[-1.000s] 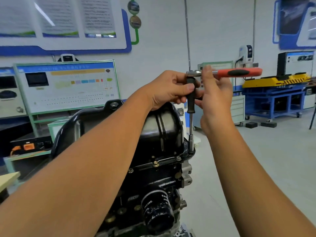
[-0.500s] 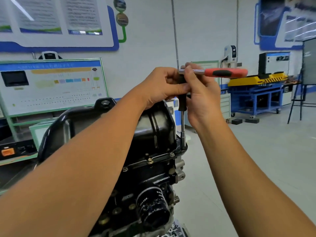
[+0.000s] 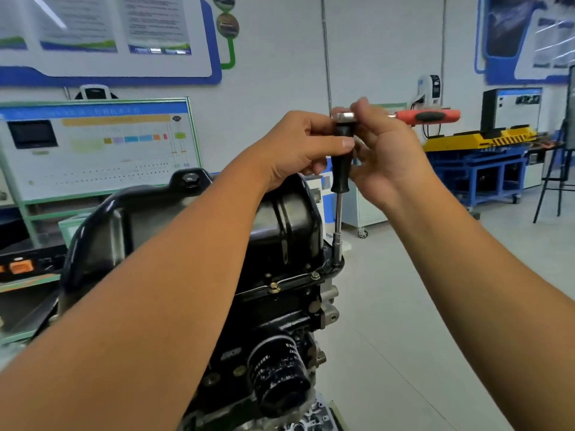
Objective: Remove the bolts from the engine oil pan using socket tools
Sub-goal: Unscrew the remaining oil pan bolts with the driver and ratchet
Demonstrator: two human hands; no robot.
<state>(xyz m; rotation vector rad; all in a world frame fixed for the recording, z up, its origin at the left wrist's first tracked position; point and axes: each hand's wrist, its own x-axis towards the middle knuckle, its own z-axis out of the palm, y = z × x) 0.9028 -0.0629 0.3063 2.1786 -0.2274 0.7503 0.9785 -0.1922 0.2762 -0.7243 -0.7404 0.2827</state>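
A black oil pan (image 3: pixel 289 222) sits on top of an upturned engine (image 3: pixel 273 331). A socket extension with a black grip (image 3: pixel 340 172) stands upright, its socket (image 3: pixel 337 253) on a bolt at the pan's right flange corner. A ratchet with a red handle (image 3: pixel 427 115) sits across the top of the extension, pointing right. My left hand (image 3: pixel 298 147) grips the black grip just under the ratchet head. My right hand (image 3: pixel 385 150) pinches the ratchet head, fingers curled round it. Two bolts (image 3: pixel 274 287) show on the near flange.
A black oil filter (image 3: pixel 280 371) sticks out low on the engine. A training board (image 3: pixel 93 144) stands behind at the left. A blue and yellow bench (image 3: pixel 485 157) stands at the right, a white cabinet on castors (image 3: pixel 361 209) behind the tool. Grey floor lies to the right.
The tool and both hands hold the same grip on the same corner bolt. The view shifted slightly; the ratchet handle still points right.
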